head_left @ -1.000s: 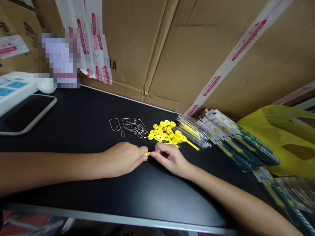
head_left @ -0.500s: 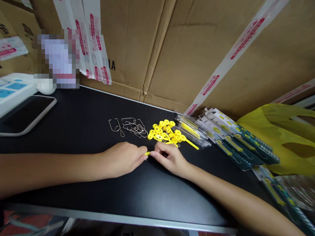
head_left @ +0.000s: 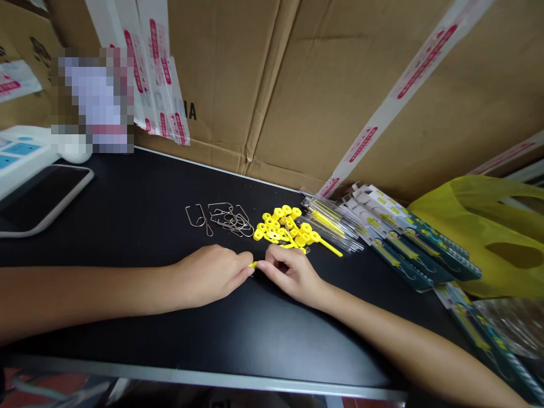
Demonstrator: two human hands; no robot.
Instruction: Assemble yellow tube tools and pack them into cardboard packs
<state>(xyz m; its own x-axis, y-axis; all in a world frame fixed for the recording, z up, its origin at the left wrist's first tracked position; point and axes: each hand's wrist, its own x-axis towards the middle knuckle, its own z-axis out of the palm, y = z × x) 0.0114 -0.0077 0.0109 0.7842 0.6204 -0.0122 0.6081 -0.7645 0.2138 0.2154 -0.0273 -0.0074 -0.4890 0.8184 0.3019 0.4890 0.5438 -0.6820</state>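
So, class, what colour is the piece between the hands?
Yellow. The piece shows best in the head view.

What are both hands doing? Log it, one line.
left hand: pinches yellow piece | right hand: fingertips at its end | beyond: yellow parts, bent wires

Most of the yellow piece [head_left: 253,264] is hidden by the fingers of the left hand [head_left: 215,275], and whether it is gripped or only touched by the right hand [head_left: 294,273] cannot be told. The phone [head_left: 40,195] and power strip [head_left: 25,156] are cut off by the left edge, the yellow bag [head_left: 448,209] by the right, while the item [head_left: 96,102] beyond the phone is blurred into coarse squares. Lettering [head_left: 190,110] on the carton [head_left: 219,68] is partly covered by tape [head_left: 159,93], whose own small print cannot be read.
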